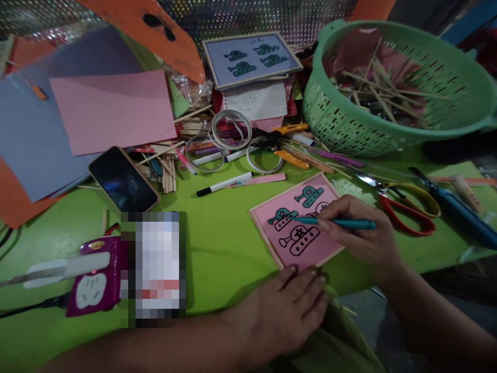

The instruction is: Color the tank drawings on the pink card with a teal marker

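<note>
A pink card (276,199) edged with thin wooden sticks lies on the green table, bearing several black-outlined tank drawings. Teal fills the upper right tank and part of the upper left one; the lower tank is uncoloured, and another is partly covered by my fingers. My right hand (359,233) grips a teal marker pen (345,223), its tip at the upper left tank. Flat with fingers outstretched, my left hand (285,305) rests at the card's near edge, fingertips touching it.
A green basket (349,129) of sticks stands back right, near red-and-yellow scissors (407,217). Behind the card lie a black-capped marker (223,184), tape rolls (232,129) and a framed blue card (252,59). A phone (123,178) and a magenta power strip (95,274) sit left.
</note>
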`<state>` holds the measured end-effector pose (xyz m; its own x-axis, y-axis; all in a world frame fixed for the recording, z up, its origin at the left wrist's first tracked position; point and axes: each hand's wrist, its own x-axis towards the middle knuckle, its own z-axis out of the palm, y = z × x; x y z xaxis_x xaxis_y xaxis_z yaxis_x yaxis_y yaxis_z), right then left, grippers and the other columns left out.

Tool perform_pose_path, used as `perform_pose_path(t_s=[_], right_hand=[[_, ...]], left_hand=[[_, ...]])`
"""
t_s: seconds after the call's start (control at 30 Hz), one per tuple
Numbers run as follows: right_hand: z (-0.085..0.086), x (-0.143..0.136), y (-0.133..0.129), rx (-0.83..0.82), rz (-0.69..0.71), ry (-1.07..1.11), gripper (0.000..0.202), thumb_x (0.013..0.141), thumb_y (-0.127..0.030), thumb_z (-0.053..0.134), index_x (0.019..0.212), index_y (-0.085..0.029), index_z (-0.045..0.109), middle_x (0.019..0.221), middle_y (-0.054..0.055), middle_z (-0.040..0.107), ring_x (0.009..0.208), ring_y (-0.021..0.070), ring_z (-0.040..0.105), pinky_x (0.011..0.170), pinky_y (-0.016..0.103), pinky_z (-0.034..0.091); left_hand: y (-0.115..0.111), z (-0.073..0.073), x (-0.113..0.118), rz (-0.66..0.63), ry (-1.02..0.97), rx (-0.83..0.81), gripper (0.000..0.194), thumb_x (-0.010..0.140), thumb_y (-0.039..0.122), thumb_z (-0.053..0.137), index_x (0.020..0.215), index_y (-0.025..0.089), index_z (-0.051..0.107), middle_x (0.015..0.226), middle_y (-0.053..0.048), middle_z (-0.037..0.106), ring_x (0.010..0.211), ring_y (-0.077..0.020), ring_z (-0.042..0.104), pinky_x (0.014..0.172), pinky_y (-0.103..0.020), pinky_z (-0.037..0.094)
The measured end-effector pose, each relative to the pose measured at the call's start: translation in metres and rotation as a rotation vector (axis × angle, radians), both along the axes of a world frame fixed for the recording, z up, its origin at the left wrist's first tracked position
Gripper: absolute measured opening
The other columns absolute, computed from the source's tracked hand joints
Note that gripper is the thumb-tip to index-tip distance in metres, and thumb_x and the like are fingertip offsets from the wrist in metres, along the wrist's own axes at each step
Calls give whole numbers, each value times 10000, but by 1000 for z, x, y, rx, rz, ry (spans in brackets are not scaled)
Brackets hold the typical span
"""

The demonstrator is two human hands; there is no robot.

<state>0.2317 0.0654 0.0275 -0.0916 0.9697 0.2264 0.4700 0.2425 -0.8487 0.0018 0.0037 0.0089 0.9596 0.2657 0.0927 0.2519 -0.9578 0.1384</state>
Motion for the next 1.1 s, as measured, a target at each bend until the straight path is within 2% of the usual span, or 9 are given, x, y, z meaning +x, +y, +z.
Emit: perform_pose_path(t_s=[0.3, 0.6, 0.77, 0.93, 1.1], right_hand=[[1, -3, 1, 8, -28, 12, 138, 855, -162, 746, 797, -267, 678, 671, -17, 687, 547, 148, 628, 485, 258, 488], [-1, -2, 0, -1, -13, -1, 149, 830, -125, 745, 827, -264, 690, 708, -19, 717, 572, 150, 655, 511, 254, 507], [-3, 1, 0, -10, 0, -13, 123, 850, -156, 749, 843, -264, 692, 710, -21, 709, 570, 145, 644, 511, 251, 500], [-2, 0, 0, -5, -19, -9, 135, 851, -146, 733, 821, -265, 677, 695, -22, 701, 567, 145, 633, 518, 255, 501], [0, -2, 1, 11, -57, 3, 123, 839, -162, 736, 796, -258, 674, 674, -15, 684, 548, 151, 618, 495, 265, 487]], left_hand=[[-4, -6, 0, 36, -77, 14, 435, 1105, 214, 381, 1472, 192, 613, 1556, -40, 598, 1419, -213, 567, 1135, -378, 442], [-2, -3, 0, 24, -42, 24, 453, 1110, 205, 347, 1482, 202, 606, 1568, -40, 587, 1418, -202, 569, 1139, -372, 434], [-3, -5, 1, 53, -92, 28, 440, 1103, 217, 364, 1449, 222, 636, 1542, -21, 613, 1399, -198, 584, 1128, -372, 442], [-1, -1, 0, -9, 12, -19, 467, 1110, 206, 339, 1523, 187, 556, 1614, -63, 534, 1436, -216, 550, 1142, -388, 429], [-1, -1, 0, -28, 21, -24, 469, 1110, 212, 351, 1538, 164, 537, 1624, -84, 518, 1453, -228, 531, 1154, -395, 415]])
